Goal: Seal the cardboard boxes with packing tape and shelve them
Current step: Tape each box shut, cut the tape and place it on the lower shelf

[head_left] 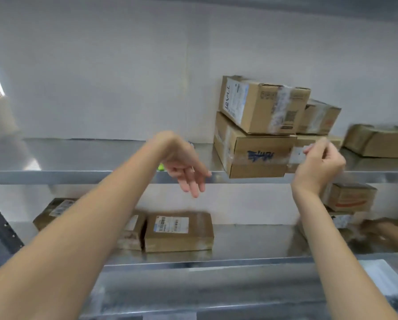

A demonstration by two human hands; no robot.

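Taped cardboard boxes are stacked on the upper metal shelf (78, 176): a large bottom box (255, 155) with blue writing, and a tilted box (262, 107) with a white label on top of it. My left hand (184, 165) hangs limp in front of the shelf edge, fingers apart and pointing down, holding nothing. My right hand (320, 167) is raised against the right end of the bottom box, its fingers curled at a small box (308, 146) beside it. Whether it grips that box is unclear.
More boxes (318, 118) (378, 142) sit further right on the upper shelf. The lower shelf (239, 259) carries flat labelled parcels (179, 232), another parcel (52, 211) at the left and a box (350, 197) at the right. A small green item (161, 167) peeks behind my left wrist.
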